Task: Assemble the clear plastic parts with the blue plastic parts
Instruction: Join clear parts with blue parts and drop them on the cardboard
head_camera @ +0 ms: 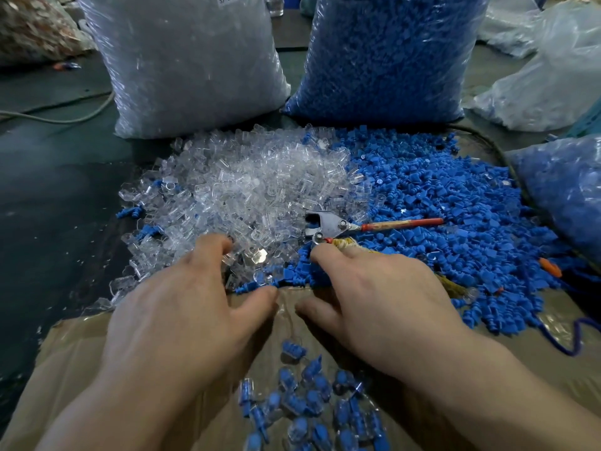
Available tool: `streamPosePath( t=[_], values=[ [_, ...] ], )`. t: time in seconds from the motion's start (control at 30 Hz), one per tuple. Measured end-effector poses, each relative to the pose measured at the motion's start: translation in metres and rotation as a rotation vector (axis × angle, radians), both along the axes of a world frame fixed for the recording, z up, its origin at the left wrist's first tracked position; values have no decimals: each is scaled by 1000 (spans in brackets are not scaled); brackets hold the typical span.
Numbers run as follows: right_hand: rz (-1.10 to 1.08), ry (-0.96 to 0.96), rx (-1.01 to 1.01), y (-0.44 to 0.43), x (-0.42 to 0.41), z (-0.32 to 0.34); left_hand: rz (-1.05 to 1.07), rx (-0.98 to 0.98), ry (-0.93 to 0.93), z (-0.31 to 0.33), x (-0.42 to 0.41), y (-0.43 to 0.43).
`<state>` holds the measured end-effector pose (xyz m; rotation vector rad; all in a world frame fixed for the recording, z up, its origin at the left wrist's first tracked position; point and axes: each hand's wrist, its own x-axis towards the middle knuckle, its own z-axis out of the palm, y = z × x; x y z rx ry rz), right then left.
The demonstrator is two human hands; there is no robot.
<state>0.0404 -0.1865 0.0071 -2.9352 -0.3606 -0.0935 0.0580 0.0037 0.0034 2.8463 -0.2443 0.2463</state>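
Observation:
A heap of clear plastic parts (247, 187) lies at the centre left, and a heap of blue plastic parts (455, 203) spreads to its right. My left hand (192, 307) reaches palm down into the near edge of the clear heap, its fingertips buried among the pieces. My right hand (374, 288) reaches palm down to the near edge of the blue heap, fingers bent onto the pieces. What the fingertips hold is hidden. Several assembled blue-in-clear pieces (309, 405) lie on the cardboard (65, 369) between my forearms.
A crimping tool with a red handle (357, 224) lies across the two heaps, just beyond my right hand. A bag of clear parts (188, 60) and a bag of blue parts (390, 53) stand behind. More bags sit at the right.

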Motion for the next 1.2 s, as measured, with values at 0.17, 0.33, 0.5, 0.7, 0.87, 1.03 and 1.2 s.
streamPosePath(
  t=[0.17, 0.33, 0.5, 0.7, 0.87, 1.03, 1.2],
  values=[
    [11, -24, -64, 10, 13, -9, 7, 142, 35, -3, 3, -7],
    [35, -72, -28, 9, 17, -13, -82, 25, 36, -12, 5, -10],
    [64, -119, -4, 9, 18, -18, -120, -54, -43, -16, 5, -13],
    [56, -97, 112, 4, 17, -15, -158, -137, -18, -14, 4, -12],
    [38, -54, 264, 2, 15, -11, -151, -234, -63, -16, 3, -11],
    [20, -41, 408, 0, 13, -10, -191, -282, -52, -15, 2, -11],
    [-6, -35, 431, -4, 14, -10, -173, -312, -68, -18, 3, -10]
  ],
)
